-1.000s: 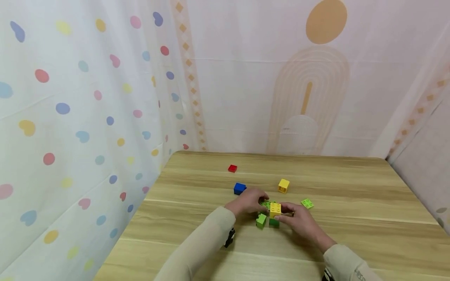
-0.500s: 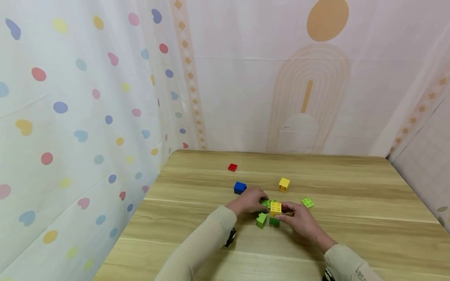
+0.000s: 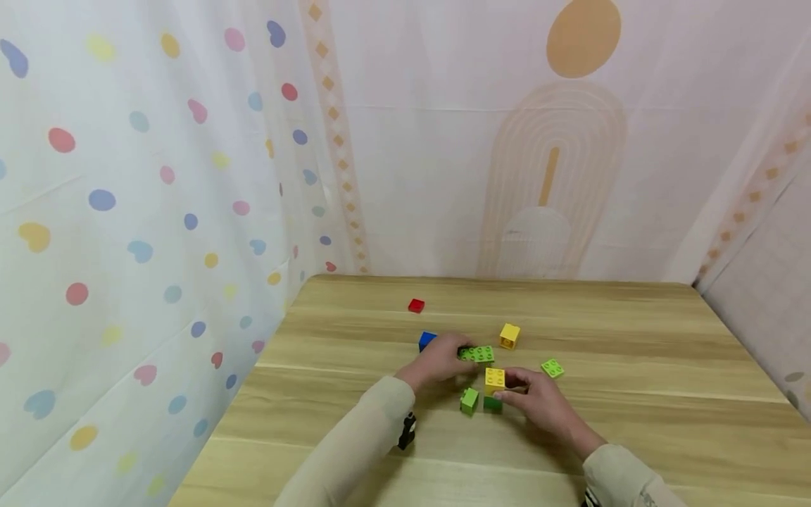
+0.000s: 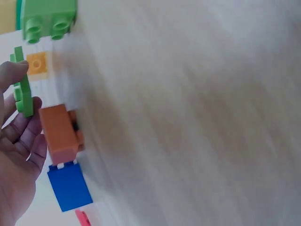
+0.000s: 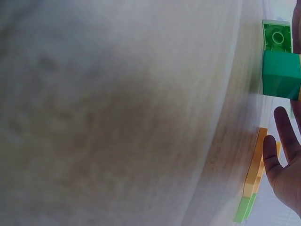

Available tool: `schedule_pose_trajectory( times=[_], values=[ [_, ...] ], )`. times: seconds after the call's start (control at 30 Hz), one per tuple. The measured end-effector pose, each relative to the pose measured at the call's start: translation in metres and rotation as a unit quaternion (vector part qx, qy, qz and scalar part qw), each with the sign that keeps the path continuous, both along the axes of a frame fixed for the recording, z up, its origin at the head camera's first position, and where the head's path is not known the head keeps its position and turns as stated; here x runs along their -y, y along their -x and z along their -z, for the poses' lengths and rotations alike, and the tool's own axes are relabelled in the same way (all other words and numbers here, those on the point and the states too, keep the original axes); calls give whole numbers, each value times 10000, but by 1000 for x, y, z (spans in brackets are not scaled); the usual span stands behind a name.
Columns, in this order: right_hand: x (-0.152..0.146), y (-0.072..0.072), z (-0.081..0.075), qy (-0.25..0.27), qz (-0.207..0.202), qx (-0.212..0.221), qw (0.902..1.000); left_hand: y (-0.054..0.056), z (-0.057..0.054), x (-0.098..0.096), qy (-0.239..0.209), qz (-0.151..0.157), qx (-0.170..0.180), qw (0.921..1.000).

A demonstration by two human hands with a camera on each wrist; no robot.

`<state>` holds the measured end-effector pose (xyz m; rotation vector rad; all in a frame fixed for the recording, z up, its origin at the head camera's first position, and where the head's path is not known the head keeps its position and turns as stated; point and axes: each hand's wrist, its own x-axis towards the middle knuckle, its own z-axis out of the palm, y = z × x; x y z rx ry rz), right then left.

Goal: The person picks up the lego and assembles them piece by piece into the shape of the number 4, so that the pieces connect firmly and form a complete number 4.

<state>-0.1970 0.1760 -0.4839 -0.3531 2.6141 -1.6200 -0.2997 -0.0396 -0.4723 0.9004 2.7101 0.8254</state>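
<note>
In the head view my left hand [image 3: 440, 359] pinches a light green studded plate [image 3: 478, 354] at its left end. The left wrist view shows this plate [image 4: 24, 89] raised on edge between thumb and fingers. My right hand [image 3: 545, 401] holds a yellow brick [image 3: 495, 380] stacked on a dark green brick [image 3: 492, 403], gripping from the right side. A small light green brick [image 3: 469, 401] lies just left of that stack. Beneath my left hand is an orange brick [image 4: 59, 132], hidden in the head view, near a blue brick [image 3: 427, 341].
Farther back on the wooden table [image 3: 355, 310] lie a red piece [image 3: 416, 305] and another yellow brick [image 3: 510, 336]. To the right is a light green square plate [image 3: 552, 368]. Near my right hand, an orange flat piece [image 5: 255, 165] shows low in the right wrist view.
My left hand has moved slightly back and left, carrying the light green plate away from the yellow and green stack. My right hand stays at the stack.
</note>
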Motion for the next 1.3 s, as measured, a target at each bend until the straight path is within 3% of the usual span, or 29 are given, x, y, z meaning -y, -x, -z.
schedule_pose_trajectory(
  times=[0.13,0.33,0.47,0.8,1.3],
  values=[
    [0,-2,0,-41,48,-3,10000,-1,-6,9,-467,-212,176,9985],
    [0,-3,0,-159,165,2,9997,-7,-20,17,-1010,-268,511,9932],
    [0,-3,-1,-159,179,11,9997,-14,-29,20,-1035,-211,654,9923],
    [1,-1,0,-144,168,-14,9998,-28,-37,19,-1195,627,502,9896],
    [2,-1,0,-165,174,-68,9997,-34,-34,12,-898,831,501,9912]
  ],
)
